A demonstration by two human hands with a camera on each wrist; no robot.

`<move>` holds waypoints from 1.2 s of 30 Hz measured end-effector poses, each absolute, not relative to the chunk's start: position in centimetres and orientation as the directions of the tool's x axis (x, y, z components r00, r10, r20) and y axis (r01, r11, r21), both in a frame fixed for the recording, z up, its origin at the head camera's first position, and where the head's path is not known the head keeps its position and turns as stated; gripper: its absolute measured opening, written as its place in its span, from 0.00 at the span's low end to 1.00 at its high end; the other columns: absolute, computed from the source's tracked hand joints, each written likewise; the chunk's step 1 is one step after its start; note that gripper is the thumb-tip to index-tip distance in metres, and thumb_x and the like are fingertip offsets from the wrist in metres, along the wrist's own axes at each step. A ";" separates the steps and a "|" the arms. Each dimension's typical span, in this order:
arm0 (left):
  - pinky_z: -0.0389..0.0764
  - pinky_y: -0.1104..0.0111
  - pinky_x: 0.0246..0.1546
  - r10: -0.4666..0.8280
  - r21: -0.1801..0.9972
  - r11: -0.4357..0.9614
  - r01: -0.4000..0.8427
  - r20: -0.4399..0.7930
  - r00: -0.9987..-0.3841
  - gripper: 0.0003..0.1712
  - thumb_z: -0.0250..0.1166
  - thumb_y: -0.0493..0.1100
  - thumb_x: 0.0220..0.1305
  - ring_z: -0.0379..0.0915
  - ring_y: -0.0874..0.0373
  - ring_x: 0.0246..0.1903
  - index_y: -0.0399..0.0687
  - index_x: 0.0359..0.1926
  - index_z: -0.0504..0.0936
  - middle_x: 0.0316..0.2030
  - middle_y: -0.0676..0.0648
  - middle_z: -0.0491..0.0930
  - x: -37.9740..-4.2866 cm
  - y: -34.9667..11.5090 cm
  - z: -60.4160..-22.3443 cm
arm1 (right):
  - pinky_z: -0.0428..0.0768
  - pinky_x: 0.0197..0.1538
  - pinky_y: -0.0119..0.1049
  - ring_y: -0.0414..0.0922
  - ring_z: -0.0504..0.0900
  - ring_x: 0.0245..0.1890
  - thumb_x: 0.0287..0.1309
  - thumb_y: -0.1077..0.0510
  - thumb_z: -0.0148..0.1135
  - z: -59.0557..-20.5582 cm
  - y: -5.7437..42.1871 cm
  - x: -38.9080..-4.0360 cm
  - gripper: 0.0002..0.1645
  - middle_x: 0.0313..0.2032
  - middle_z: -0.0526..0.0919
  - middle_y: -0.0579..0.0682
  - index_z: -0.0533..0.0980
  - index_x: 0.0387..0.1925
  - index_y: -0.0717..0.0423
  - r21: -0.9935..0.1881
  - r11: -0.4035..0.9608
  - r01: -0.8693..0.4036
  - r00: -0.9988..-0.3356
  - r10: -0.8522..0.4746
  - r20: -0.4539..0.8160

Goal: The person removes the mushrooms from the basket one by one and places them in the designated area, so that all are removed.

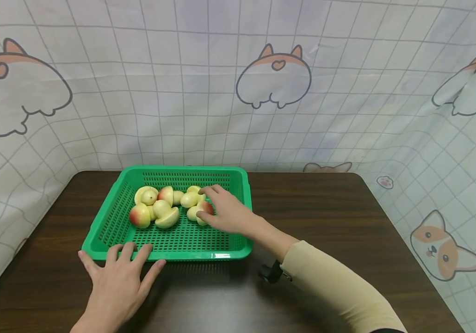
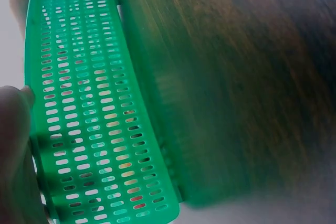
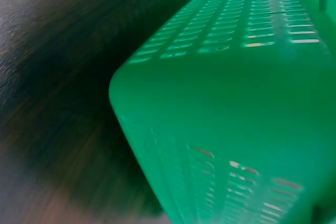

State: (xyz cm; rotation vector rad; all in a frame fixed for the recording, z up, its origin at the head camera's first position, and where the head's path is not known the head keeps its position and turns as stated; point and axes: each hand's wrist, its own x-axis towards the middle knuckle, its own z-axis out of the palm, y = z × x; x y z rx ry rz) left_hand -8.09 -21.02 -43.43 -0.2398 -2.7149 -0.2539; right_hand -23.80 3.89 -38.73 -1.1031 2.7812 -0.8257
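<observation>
A green perforated plastic basket (image 1: pixel 175 253) stands on the dark wooden table and holds several pale yellow fruit pieces, some blushed red. My left hand (image 1: pixel 117 282) has its fingers spread over the basket's near rim, toward the left corner. In the left wrist view, part of that hand shows at the rim beside the slotted basket wall (image 2: pixel 86 103). Reaching in over the right side, my right hand (image 1: pixel 229 212) has thumb and fingers apart around a red-blushed piece (image 1: pixel 205 206). A rounded half (image 1: pixel 167 219) and a red-and-yellow piece (image 1: pixel 139 216) lie farther left.
The wooden table (image 1: pixel 312 217) extends to the right and in front of the basket. Behind it hangs a white grid-patterned cloth (image 1: pixel 179 92) with cartoon dogs. A black strap-like object (image 1: pixel 270 273) shows beneath the right sleeve (image 1: pixel 329 277).
</observation>
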 end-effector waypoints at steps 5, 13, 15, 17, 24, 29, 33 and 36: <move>0.27 0.16 0.52 0.129 0.138 0.970 0.198 0.399 -0.908 0.32 0.60 0.70 0.68 0.70 0.31 0.51 0.48 0.52 0.81 0.46 0.37 0.78 -8.0 -21.0 -43.3 | 0.77 0.46 0.37 0.44 0.76 0.42 0.71 0.47 0.62 -39.2 3.1 -24.0 0.32 0.60 0.75 0.56 0.70 0.68 0.59 -0.502 0.620 -0.603 -0.759 -0.639 0.123; 0.24 0.18 0.53 0.106 0.130 0.977 0.168 0.383 -0.917 0.32 0.59 0.71 0.68 0.71 0.30 0.50 0.48 0.51 0.81 0.46 0.36 0.78 -8.0 -21.0 -43.4 | 0.76 0.38 0.34 0.42 0.75 0.34 0.71 0.44 0.62 -40.2 2.3 -24.6 0.35 0.57 0.74 0.56 0.68 0.69 0.59 -0.515 0.636 -0.575 -0.766 -0.639 0.065; 0.24 0.18 0.54 0.107 0.129 0.977 0.172 0.404 -0.909 0.32 0.59 0.71 0.68 0.71 0.30 0.49 0.47 0.50 0.82 0.45 0.36 0.78 -8.1 -21.0 -43.5 | 0.77 0.38 0.34 0.42 0.75 0.35 0.70 0.43 0.62 -40.4 2.2 -24.7 0.36 0.58 0.73 0.57 0.67 0.70 0.58 -0.514 0.644 -0.566 -0.771 -0.635 0.053; 0.26 0.17 0.54 0.109 0.128 0.975 0.180 0.427 -0.898 0.33 0.60 0.71 0.68 0.72 0.30 0.49 0.47 0.49 0.82 0.45 0.36 0.78 -8.1 -21.0 -43.7 | 0.77 0.38 0.34 0.43 0.76 0.36 0.70 0.43 0.63 -40.5 2.2 -24.7 0.37 0.60 0.72 0.58 0.66 0.70 0.58 -0.513 0.655 -0.556 -0.777 -0.628 0.041; 0.25 0.19 0.56 0.101 0.148 0.970 0.192 0.472 -0.876 0.33 0.61 0.71 0.67 0.71 0.31 0.51 0.47 0.50 0.83 0.46 0.35 0.78 -8.3 -20.9 -44.1 | 0.78 0.37 0.33 0.43 0.77 0.38 0.70 0.43 0.63 -40.6 2.1 -24.9 0.39 0.63 0.70 0.61 0.63 0.72 0.58 -0.489 0.685 -0.540 -0.790 -0.613 0.015; 0.27 0.20 0.58 0.075 0.200 0.957 0.211 0.532 -0.843 0.32 0.63 0.70 0.66 0.71 0.32 0.51 0.47 0.51 0.84 0.49 0.35 0.77 -8.3 -20.8 -44.4 | 0.78 0.36 0.34 0.44 0.77 0.38 0.69 0.42 0.63 -40.8 2.1 -25.1 0.40 0.63 0.70 0.62 0.62 0.73 0.57 -0.469 0.712 -0.523 -0.805 -0.594 -0.005; 0.29 0.19 0.58 0.063 0.222 0.947 0.230 0.578 -0.813 0.30 0.63 0.69 0.66 0.71 0.33 0.51 0.48 0.45 0.85 0.47 0.36 0.78 -8.1 -20.8 -44.6 | 0.78 0.33 0.33 0.42 0.78 0.33 0.70 0.43 0.62 -41.0 2.0 -25.4 0.38 0.63 0.69 0.62 0.63 0.72 0.56 -0.459 0.720 -0.521 -0.798 -0.602 -0.037; 0.28 0.20 0.58 0.063 0.215 0.951 0.224 0.573 -0.817 0.30 0.63 0.69 0.66 0.70 0.32 0.51 0.48 0.45 0.85 0.45 0.37 0.79 -8.1 -20.7 -44.4 | 0.77 0.33 0.32 0.42 0.78 0.32 0.70 0.45 0.62 -41.0 1.9 -25.6 0.36 0.63 0.69 0.61 0.64 0.70 0.56 -0.457 0.717 -0.527 -0.789 -0.612 -0.051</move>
